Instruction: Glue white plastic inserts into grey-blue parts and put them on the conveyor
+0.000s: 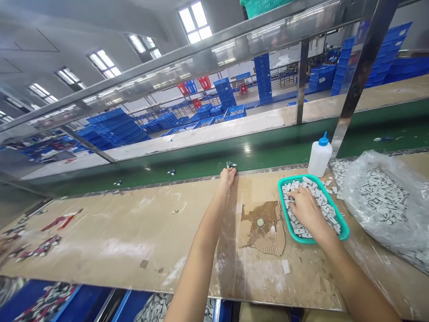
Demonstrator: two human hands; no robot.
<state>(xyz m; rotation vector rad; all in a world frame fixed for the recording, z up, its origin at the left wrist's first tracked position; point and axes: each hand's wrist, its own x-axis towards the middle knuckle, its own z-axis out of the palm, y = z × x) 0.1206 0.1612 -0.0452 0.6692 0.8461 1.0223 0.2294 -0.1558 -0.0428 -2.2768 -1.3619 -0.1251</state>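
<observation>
Right-hand fingers [296,197] lie spread and open on a heap of small grey-white oblong pieces [321,201], with no single piece visibly gripped. The pieces fill a teal plastic tray [335,210] under those fingers and lie every which way, with no shared direction; the tray's long axis runs from far left to near right.

Left-hand fingers [227,175] are bunched at the bench's far edge, with a small dark-and-silver part [231,165] right at their tips. Whether they pinch it cannot be told, and it is too small to show its long axis.

Beyond those fingertips runs a green conveyor belt [254,152]. Both hands work over a pale, white-smeared board bench [110,250]. Between the two hands lies a stained cardboard patch [268,241]. Past the right fingers stand a white plastic bottle [320,156] and a clear bag of more pieces [378,197]. Stacked blue crates [114,129] fill the factory hall past the belt.
</observation>
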